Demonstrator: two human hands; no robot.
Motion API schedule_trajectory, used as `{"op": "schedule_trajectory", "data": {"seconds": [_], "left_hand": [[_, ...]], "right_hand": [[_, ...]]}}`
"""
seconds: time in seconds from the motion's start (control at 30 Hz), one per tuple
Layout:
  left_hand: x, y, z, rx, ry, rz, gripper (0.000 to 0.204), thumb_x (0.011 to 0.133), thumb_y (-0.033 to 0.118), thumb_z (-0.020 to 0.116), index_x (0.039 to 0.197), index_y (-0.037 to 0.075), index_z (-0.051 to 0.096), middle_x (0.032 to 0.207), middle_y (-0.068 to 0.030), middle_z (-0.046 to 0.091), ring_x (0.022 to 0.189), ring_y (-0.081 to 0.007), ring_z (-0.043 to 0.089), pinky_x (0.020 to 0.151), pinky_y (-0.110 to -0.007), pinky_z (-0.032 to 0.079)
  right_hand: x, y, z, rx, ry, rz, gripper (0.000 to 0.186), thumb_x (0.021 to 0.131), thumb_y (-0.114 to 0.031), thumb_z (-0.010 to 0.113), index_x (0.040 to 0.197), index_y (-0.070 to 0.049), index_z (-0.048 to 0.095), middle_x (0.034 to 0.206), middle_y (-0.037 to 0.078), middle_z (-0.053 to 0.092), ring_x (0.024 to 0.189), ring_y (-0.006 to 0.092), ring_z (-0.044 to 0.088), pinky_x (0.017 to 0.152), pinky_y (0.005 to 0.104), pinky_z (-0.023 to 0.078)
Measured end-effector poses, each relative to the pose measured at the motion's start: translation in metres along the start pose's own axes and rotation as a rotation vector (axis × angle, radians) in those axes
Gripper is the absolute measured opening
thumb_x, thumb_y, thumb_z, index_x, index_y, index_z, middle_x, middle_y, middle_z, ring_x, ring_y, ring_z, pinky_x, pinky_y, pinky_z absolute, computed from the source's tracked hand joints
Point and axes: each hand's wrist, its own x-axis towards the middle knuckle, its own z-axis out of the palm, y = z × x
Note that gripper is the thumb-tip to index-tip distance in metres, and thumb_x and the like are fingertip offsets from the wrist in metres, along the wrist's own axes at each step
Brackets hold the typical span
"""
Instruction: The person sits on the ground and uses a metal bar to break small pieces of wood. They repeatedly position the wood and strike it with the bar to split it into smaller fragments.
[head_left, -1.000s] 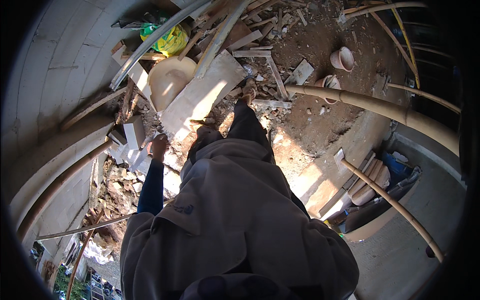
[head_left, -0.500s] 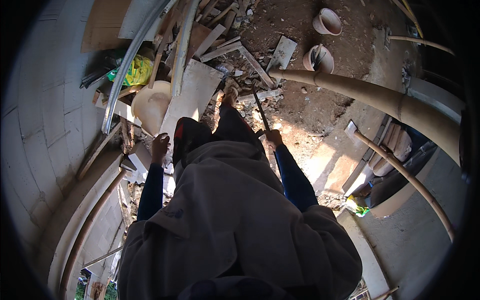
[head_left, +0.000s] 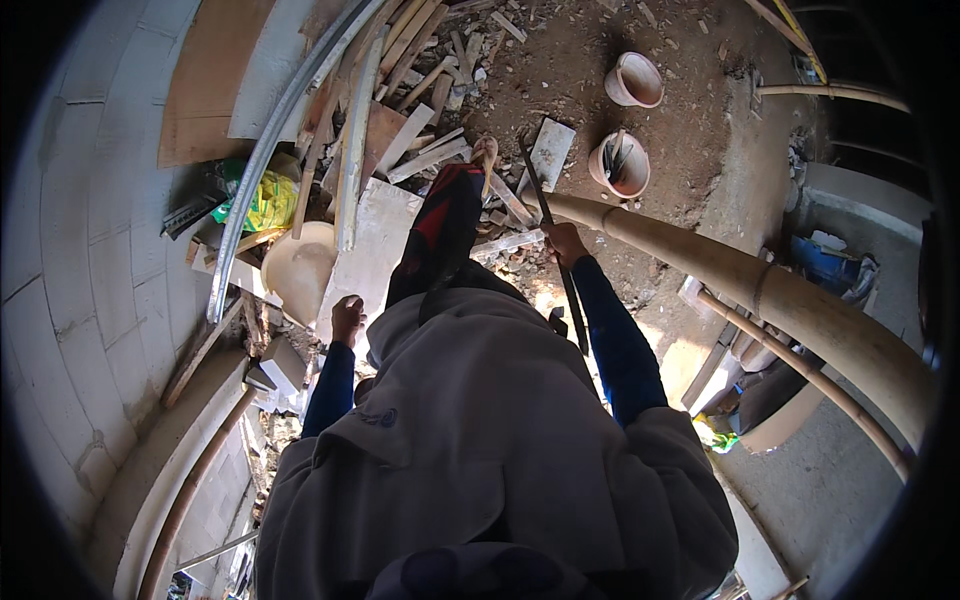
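Observation:
My right hand [head_left: 565, 245] is closed around a long, thin, dark bar [head_left: 537, 182]. The bar slants beside my leg, its far end reaching toward the rubble and its near end alongside my sleeve. At my left side, my left hand [head_left: 347, 318] hangs loosely curled, and nothing shows in its fingers. Closest to it are a pale flat board [head_left: 372, 235] and a cream-coloured round basin [head_left: 302, 272]. One foot [head_left: 485, 152] is forward among broken wood, in front of a dark trouser leg with red.
A thick bamboo pole [head_left: 690, 245] crosses on the right, with a thinner pole [head_left: 800, 365] below it. Two pinkish buckets [head_left: 634, 82] stand on the dirt floor, one holding tools. Wood scraps [head_left: 425, 60] lie ahead. Along the left runs a block wall [head_left: 110, 240] with a curved metal strip [head_left: 245, 155].
My foot has stepped forward, and the surroundings have shifted in view. My right hand has risen forward with the bar. My left hand has swung slightly inward, its fingers now more curled.

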Motion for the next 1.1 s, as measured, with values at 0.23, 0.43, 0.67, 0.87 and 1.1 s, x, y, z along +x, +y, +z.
{"op": "schedule_trajectory", "data": {"seconds": [0.23,0.43,0.67,0.87,1.1], "left_hand": [[0.072,-0.052,0.052,0.496,0.041,0.679,0.033,0.083,0.026,0.078,0.11,0.009,0.078,0.098,-0.0137,0.078,0.088,-0.0317,0.075,0.079,-0.041,0.059],[0.142,-0.005,0.142,0.44,0.028,0.288,0.019,0.086,0.025,0.073,0.097,0.01,0.077,0.099,-0.0088,0.077,0.087,-0.0261,0.075,0.076,-0.038,0.059],[0.135,0.371,0.201,-0.214,-0.02,0.078,0.048,0.102,0.033,0.065,0.14,0.004,0.061,0.107,-0.0099,0.071,0.09,-0.0184,0.071,0.074,-0.034,0.056],[0.165,0.541,0.25,-0.48,0.143,0.335,0.038,0.104,0.024,0.063,0.134,0.002,0.066,0.106,-0.0099,0.077,0.092,-0.0154,0.071,0.078,-0.03,0.056],[0.163,0.487,0.379,-0.724,0.412,-0.126,0.044,0.103,0.028,0.064,0.138,0.002,0.062,0.104,-0.0097,0.071,0.084,-0.0165,0.07,0.069,-0.031,0.056]], "right_hand": [[0.07,-0.12,-0.029,-0.069,-0.037,0.087,0.023,0.104,-0.016,0.06,0.085,-0.003,0.059,0.062,0.003,0.048,0.051,0.015,0.044,0.048,0.0393,0.036],[0.183,-0.198,-0.067,-0.021,-0.036,0.273,0.019,0.099,-0.012,0.064,0.084,-0.002,0.058,0.061,0.006,0.048,0.049,0.0185,0.045,0.047,0.0398,0.035],[0.235,-0.351,-0.143,-0.235,-0.022,0.341,0.018,0.103,-0.016,0.061,0.089,-0.004,0.06,0.063,0.006,0.055,0.047,0.0174,0.049,0.044,0.0353,0.038],[0.261,-0.513,-0.194,-0.383,-0.033,0.166,0.026,0.096,-0.013,0.063,0.073,-0.012,0.052,0.056,0.0,0.043,0.041,0.0149,0.04,0.04,0.0349,0.03],[0.374,-0.704,-0.217,-1.074,-0.024,-0.097,0.026,0.097,-0.011,0.064,0.075,-0.007,0.053,0.059,0.004,0.047,0.045,0.0154,0.046,0.041,0.0367,0.032]]}}
